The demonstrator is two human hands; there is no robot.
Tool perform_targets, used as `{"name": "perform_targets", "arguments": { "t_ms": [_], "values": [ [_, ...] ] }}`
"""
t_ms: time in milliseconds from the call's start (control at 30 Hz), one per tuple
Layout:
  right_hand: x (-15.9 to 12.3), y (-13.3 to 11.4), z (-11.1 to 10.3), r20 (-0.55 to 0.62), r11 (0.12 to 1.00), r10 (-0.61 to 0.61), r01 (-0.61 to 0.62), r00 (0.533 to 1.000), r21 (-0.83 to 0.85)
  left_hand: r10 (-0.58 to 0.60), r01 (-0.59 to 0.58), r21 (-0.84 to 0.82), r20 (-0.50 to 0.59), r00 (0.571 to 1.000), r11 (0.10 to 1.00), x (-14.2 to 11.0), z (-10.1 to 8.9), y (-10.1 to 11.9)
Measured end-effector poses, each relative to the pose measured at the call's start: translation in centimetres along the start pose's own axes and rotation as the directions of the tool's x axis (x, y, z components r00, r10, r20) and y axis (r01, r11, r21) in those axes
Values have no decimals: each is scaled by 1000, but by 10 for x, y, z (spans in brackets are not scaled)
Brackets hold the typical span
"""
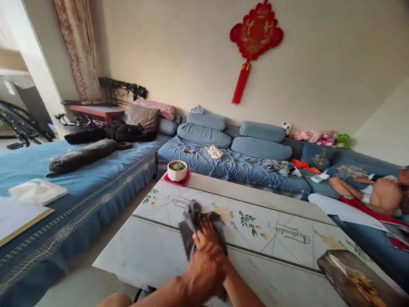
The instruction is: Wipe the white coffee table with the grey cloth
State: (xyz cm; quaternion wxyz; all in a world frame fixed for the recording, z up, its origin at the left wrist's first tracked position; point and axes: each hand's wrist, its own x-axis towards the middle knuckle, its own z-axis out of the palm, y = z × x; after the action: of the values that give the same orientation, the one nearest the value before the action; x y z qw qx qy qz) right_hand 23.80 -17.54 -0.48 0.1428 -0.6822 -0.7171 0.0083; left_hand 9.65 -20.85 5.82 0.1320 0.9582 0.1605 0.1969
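Note:
A dark grey cloth (188,226) lies bunched on the marble-patterned coffee table (128,251). My right hand (209,230) presses down on it, gripping it against the tabletop with the fingers pointing away from me. Reaching in from the lower left, my left hand (203,262) crosses over and wraps round my right wrist. Part of the right hand is hidden beneath it. Beyond the cloth, near the table's far left corner, a white pot with a succulent (177,170) stands on a red saucer (185,178).
A dark tray (347,273) with a pale utensil and food scraps sits at the table's right end. Blue sofas (198,160) line the far and left sides. A grey cat (86,155) lies on the left one. A person (380,194) reclines at the far right.

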Motion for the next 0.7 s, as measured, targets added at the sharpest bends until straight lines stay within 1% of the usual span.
{"name": "perform_targets", "arguments": {
  "t_ms": [33, 67, 100, 133, 167, 200, 233, 300, 333, 400, 433, 467, 500, 533, 567, 600, 633, 667, 700],
  "values": [
    [-13, -11, 4, 19, 998, -52, 52, 998, 31, -123, 123, 10, -9, 992, 992, 8, -5, -10],
    [-29, -16, 3, 35, 994, -91, 88, 995, 64, -255, 255, 17, -2, 967, 967, 14, -7, -18],
    [-46, -14, -2, 55, 989, -112, 105, 992, 108, -377, 377, 19, 36, 925, 926, 18, -6, -24],
    [-63, -5, -12, 82, 981, -115, 99, 990, 169, -468, 468, 20, 93, 879, 884, 19, -2, -29],
    [-78, 9, -26, 122, 966, -103, 70, 987, 249, -525, 529, 21, 153, 837, 849, 19, 7, -31],
    [-91, 27, -43, 167, 939, -82, 20, 983, 342, -553, 561, 19, 199, 809, 828, 18, 18, -31],
    [-103, 47, -62, 212, 900, -56, -43, 976, 434, -556, 567, 15, 220, 802, 824, 17, 30, -30],
    [-122, 90, -96, 274, 806, 7, -167, 962, 568, -541, 547, 16, 178, 822, 837, 20, 56, -22],
    [-131, 109, -109, 277, 768, 56, -218, 959, 602, -542, 544, 22, 139, 829, 839, 27, 67, -16],
    [-147, 138, -126, 236, 717, 198, -305, 951, 627, -563, 564, 20, 100, 820, 826, 49, 85, -1],
    [-155, 146, -130, 205, 697, 271, -339, 940, 633, -558, 561, 5, 100, 824, 828, 65, 93, 9],
    [-161, 149, -132, 170, 682, 331, -360, 928, 636, -528, 533, -24, 108, 842, 846, 81, 101, 19],
    [-166, 148, -132, 137, 680, 370, -368, 919, 634, -468, 477, -63, 124, 875, 876, 96, 110, 30],
    [-170, 143, -131, 105, 696, 383, -362, 918, 621, -385, 401, -108, 140, 912, 910, 108, 120, 38],
    [-175, 136, -130, 77, 738, 361, -335, 929, 586, -283, 307, -153, 160, 946, 939, 114, 132, 44],
    [-179, 126, -130, 54, 810, 298, -282, 953, 515, -172, 207, -195, 184, 968, 959, 114, 144, 45],
    [-185, 117, -131, 46, 885, 203, -203, 978, 419, -66, 113, -223, 207, 976, 968, 106, 153, 41],
    [-192, 107, -132, 56, 941, 96, -109, 994, 320, 27, 27, -231, 229, 973, 973, 91, 160, 30],
    [-201, 99, -134, 79, 971, -4, -15, 997, 240, 91, -40, -211, 241, 966, 977, 71, 160, 13]
  ]
}}
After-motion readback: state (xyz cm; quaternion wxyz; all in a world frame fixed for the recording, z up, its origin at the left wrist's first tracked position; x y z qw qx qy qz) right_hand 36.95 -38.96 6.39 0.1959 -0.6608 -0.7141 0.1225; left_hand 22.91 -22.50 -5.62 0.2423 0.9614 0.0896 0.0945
